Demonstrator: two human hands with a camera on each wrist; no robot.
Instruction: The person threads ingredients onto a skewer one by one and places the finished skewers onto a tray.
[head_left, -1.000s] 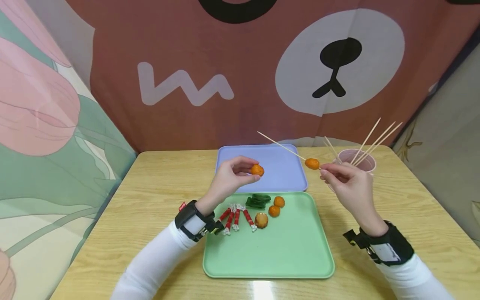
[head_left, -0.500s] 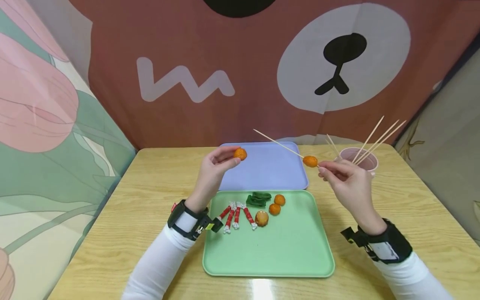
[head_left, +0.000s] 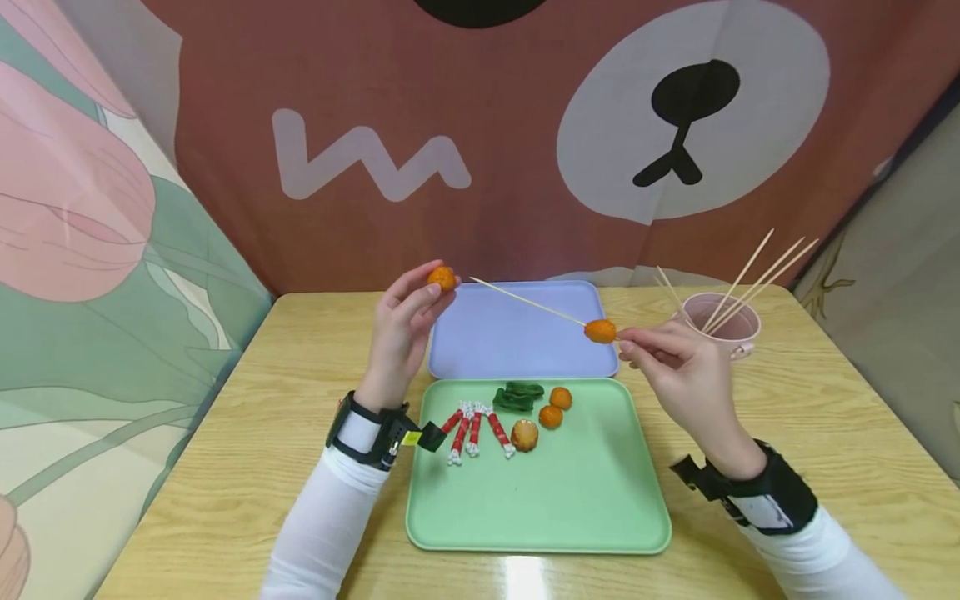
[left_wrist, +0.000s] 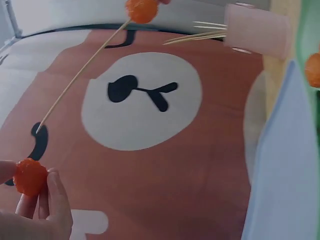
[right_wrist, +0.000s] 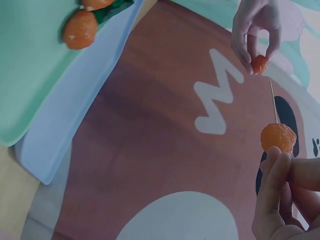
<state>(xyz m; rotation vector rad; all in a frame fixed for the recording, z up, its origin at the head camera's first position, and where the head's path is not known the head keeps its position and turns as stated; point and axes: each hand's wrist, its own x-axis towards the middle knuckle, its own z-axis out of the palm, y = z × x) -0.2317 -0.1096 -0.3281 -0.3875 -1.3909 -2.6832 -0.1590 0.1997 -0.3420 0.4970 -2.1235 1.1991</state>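
Note:
My left hand [head_left: 405, 321] pinches an orange ball [head_left: 442, 277] between thumb and fingertips, raised over the left edge of the purple tray [head_left: 525, 350]. The same ball [left_wrist: 30, 176] shows in the left wrist view and, small, as the ball [right_wrist: 258, 64] in the right wrist view. My right hand [head_left: 675, 371] pinches a wooden skewer [head_left: 525, 301] with another orange ball [head_left: 601, 331] threaded near the fingers. The skewer's tip points left and stops just right of the held ball. The green tray [head_left: 585, 508] lies below both hands.
On the green tray lie red-and-white sticks [head_left: 471, 429], a green piece [head_left: 516, 396], two orange balls [head_left: 556, 407] and a brown ball [head_left: 524, 434]. A pink cup [head_left: 723, 321] with several skewers stands at the right. Cloth walls enclose the wooden table [head_left: 225, 433].
My left hand has lifted its orange ball up and to the left. My right hand has shifted left and tilted the skewer lower, bringing its tip close to the ball.

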